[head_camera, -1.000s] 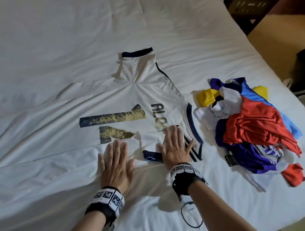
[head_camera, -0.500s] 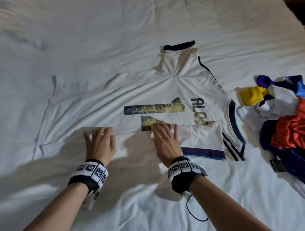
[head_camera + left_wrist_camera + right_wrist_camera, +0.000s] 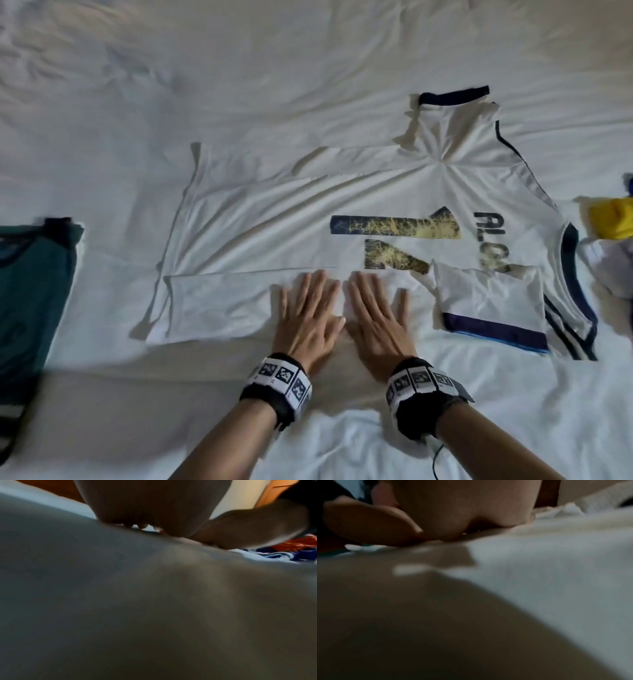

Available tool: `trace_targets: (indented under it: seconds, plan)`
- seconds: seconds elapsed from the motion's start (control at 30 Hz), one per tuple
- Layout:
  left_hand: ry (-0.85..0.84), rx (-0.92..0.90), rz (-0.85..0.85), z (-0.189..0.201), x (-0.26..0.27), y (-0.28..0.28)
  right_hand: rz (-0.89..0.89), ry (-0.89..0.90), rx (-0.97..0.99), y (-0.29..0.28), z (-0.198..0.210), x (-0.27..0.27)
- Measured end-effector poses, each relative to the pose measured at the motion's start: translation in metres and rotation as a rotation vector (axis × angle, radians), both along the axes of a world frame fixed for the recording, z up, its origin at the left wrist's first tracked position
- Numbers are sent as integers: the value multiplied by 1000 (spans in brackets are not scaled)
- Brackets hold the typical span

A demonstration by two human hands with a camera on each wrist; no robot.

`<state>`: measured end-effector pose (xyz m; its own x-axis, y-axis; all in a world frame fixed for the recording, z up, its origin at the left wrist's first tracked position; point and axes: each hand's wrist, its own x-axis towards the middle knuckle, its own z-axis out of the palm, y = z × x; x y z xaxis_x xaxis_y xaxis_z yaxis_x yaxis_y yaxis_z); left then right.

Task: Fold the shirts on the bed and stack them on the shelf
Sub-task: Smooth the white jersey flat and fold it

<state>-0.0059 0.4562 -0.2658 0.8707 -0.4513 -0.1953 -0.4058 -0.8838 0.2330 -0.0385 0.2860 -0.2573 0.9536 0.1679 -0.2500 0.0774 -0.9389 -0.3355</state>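
A white jersey point(image 3: 308, 212) with navy trim and a gold-and-navy number lies flat on the bed, collar to the right. Its near side is folded over in a long band point(image 3: 219, 301), and the near sleeve with a purple cuff point(image 3: 493, 301) lies folded in on the right. My left hand point(image 3: 308, 308) and right hand point(image 3: 373, 308) lie side by side, palms down, fingers straight, pressing on that band. Both wrist views are dark and blurred, showing only the heel of each hand on white cloth point(image 3: 120, 588).
A teal shirt point(image 3: 30, 294) lies flat at the bed's left. A pile of unfolded shirts, yellow point(image 3: 613, 219) and white, sits at the right edge; its red and blue cloth point(image 3: 291, 550) shows in the left wrist view. White bedsheet point(image 3: 239, 85) spreads beyond the jersey.
Both hands slid left along the folded band and came together side by side. The head view shifted left, bringing the teal shirt in and most of the pile out.
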Motion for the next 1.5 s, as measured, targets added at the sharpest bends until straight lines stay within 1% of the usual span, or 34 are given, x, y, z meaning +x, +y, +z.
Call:
trace_targets:
  seconds: [0.1, 0.2, 0.27, 0.3, 0.37, 0.43, 0.53, 0.63, 0.73, 0.83, 0.97, 1.03, 1.13, 1.27, 1.37, 1.43, 1.5]
  plan:
    - [53, 85, 194, -2, 11, 52, -42, 18, -52, 0, -11, -4]
    - [119, 198, 486, 2, 35, 120, -38, 68, -35, 1, -9, -1]
    - [207, 245, 615, 18, 52, 144, -33, 78, -5, 2, -2, 0]
    - [227, 228, 634, 27, 58, 143, -33, 80, 19, 3, 2, 1]
    - [182, 166, 567, 43, 72, 121, -77, 25, 71, 0, 14, 12]
    - [160, 112, 469, 58, 94, 85, -154, -65, 112, -10, 33, 39]
    - [159, 44, 378, 72, 134, 27, -256, -99, 130, -43, 59, 103]
    - [155, 10, 274, 77, 177, -25, -320, -98, 45, -89, 75, 172]
    - [87, -44, 212, 75, 216, -65, -336, -113, -34, -132, 78, 230]
    - [15, -88, 173, 68, 247, -94, -308, -121, -130, -168, 73, 281]
    - [-66, -53, 118, 56, 273, -114, -224, -118, -215, -199, 59, 334]
    - [-71, -50, 98, 51, 280, -120, -199, -92, -245, -209, 54, 353]
    - [-72, -50, 84, 42, 287, -124, -184, 5, -303, -219, 51, 371]
    - [-64, -6, 103, 36, 290, -124, -141, 52, -443, -223, 48, 384]
    - [-68, -33, 97, 39, 293, -126, -166, 45, -527, -224, 48, 387]
    - [-71, -86, 130, 46, 292, -126, -142, 20, -603, -228, 55, 384]
    - [-100, -106, 162, 53, 289, -126, -108, -20, -623, -235, 64, 372]
